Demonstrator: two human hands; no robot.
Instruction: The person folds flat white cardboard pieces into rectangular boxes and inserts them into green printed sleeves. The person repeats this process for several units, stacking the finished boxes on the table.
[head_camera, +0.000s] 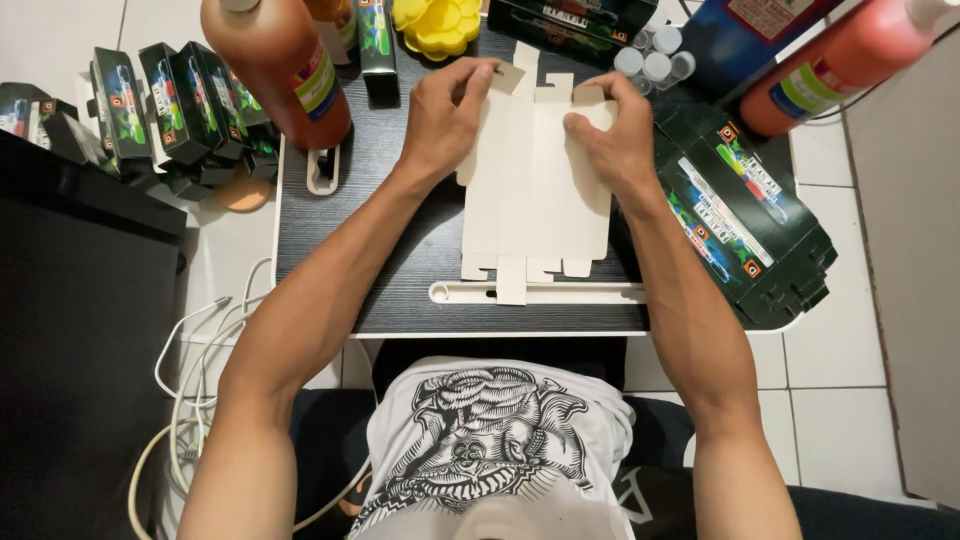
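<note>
A flat, unfolded cardboard box blank (535, 195) lies plain side up on the small dark table (400, 270). My left hand (442, 110) grips its far left edge, thumb and fingers pinching the top flap. On the far right edge, my right hand (610, 130) presses down with the fingers bent over the upper flaps. Both forearms reach in from below.
A stack of flat green printed box blanks (745, 225) lies at the table's right edge. Assembled green boxes (170, 110) stand on the floor at left. An orange bottle (280, 65), a yellow mould (440, 25), small vials (655, 60) and another orange bottle (850, 60) line the far side. White cables (190, 380) trail at lower left.
</note>
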